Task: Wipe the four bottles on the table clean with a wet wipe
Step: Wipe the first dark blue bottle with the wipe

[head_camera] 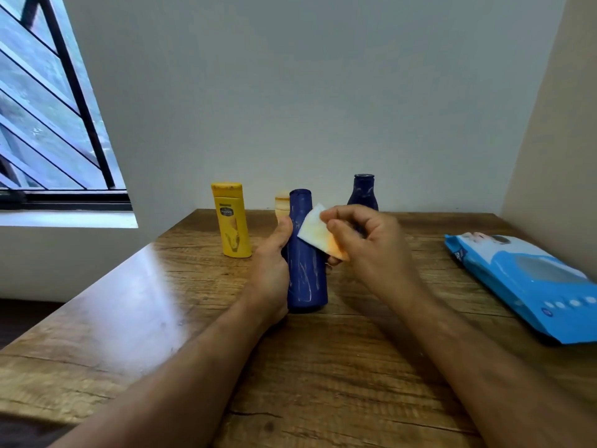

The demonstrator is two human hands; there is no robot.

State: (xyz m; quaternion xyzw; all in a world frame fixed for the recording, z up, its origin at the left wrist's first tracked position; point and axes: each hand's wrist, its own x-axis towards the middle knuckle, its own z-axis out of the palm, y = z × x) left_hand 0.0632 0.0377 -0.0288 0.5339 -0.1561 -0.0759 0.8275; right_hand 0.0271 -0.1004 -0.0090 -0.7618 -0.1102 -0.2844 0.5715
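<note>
The tall dark blue bottle [306, 253] stands upright on the wooden table [129, 302], near the middle, its surface streaked with pale smears. The person's left hand [271, 263] is wrapped round it from the left side, thumb lying up against the front of the bottle and the fingertips just showing past its right edge. Against the bottle's upper right side sits the wet wipe [319, 232], a folded white piece stained orange toward its lower end. The right hand [361, 240] pinches that wipe between thumb and curled fingers, holding it so it touches the bottle's shoulder; the hand itself sits just to the right of the bottle, a little blurred.

Behind and to the left stands the yellow bottle [232, 219], upright, with a dark label, apart from the left hand. Between it and the blue one, a small cream-coloured bottle [281, 202] peeps out, mostly hidden behind the thumb and the blue bottle. Farther back on the right, close to the wall, stands a second dark blue bottle [363, 192] with a narrow neck and wide shoulders, its lower part hidden by the right hand.

Well off to the right, by the side wall, a blue and white pack of wipes [523, 279] lies flat on the table. A barred window [48, 108] is at the left.
</note>
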